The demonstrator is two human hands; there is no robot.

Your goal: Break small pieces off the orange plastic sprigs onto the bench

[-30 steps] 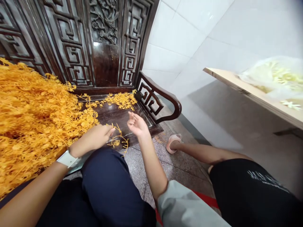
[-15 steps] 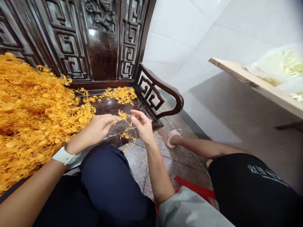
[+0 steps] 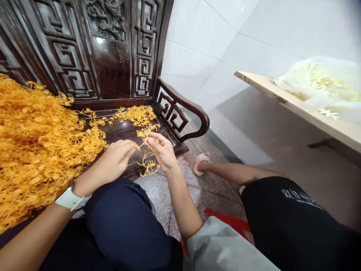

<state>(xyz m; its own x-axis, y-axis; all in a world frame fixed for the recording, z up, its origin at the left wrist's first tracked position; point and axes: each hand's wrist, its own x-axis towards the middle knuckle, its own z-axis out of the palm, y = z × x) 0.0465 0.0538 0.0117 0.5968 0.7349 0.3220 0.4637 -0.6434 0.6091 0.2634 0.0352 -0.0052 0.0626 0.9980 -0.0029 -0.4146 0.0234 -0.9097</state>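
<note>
Between my two hands is a thin, branching orange plastic sprig (image 3: 149,165) that looks like artificial flower stems. My right hand (image 3: 164,152) is closed on its stem, thumb against fingers, with one tuft rising above the fingers and a curled part hanging below. My left hand (image 3: 117,157) pinches a short branch of the same sprig at its left side. A large heap of orange sprigs (image 3: 47,150) lies to the left of my left hand. Beyond the hands, a smaller pile of orange pieces (image 3: 138,114) rests on the dark wooden bench seat (image 3: 118,131).
The bench has a carved back (image 3: 113,71) and a curved armrest (image 3: 194,109) right of the small pile. At right, a wooden board (image 3: 254,82) carries a clear bag of pale yellow pieces (image 3: 321,77). Another person's leg (image 3: 231,171) extends over the tiled floor.
My left fingers have gone from stretched out to pinching a branch. My right hand has closed more firmly on the stem, and the sprig has turned. The view has shifted slightly right.
</note>
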